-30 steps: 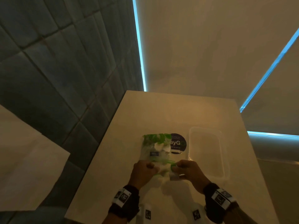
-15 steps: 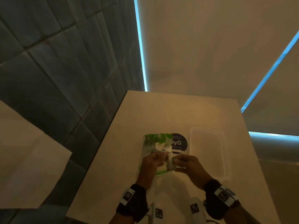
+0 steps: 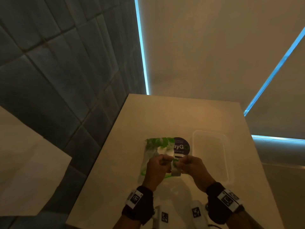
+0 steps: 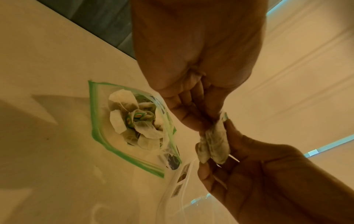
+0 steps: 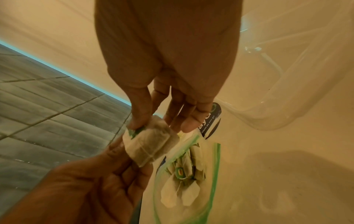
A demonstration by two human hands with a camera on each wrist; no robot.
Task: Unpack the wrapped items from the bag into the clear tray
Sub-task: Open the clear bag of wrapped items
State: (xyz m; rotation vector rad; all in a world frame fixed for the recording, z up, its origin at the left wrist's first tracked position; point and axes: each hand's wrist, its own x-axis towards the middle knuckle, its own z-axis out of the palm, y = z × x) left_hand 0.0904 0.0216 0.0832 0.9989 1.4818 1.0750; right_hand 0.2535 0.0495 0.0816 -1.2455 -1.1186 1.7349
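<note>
The left hand [image 3: 157, 169] and right hand [image 3: 191, 166] both pinch one soft paper tea bag [image 4: 214, 142] just above the bag [image 4: 132, 121]; it should pass cleanly to the right hand, then go to the clear tray [image 3: 231, 162] beside it on the surface [image 3: 165, 116]; the bag is thin crinkly plastic, green-edged, holding more.

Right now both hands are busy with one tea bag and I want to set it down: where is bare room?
The clear tray right of the zip bag looks bare. Bare table lies beyond both. It is crowded where the left hand and right hand pinch the tea bag.
</note>
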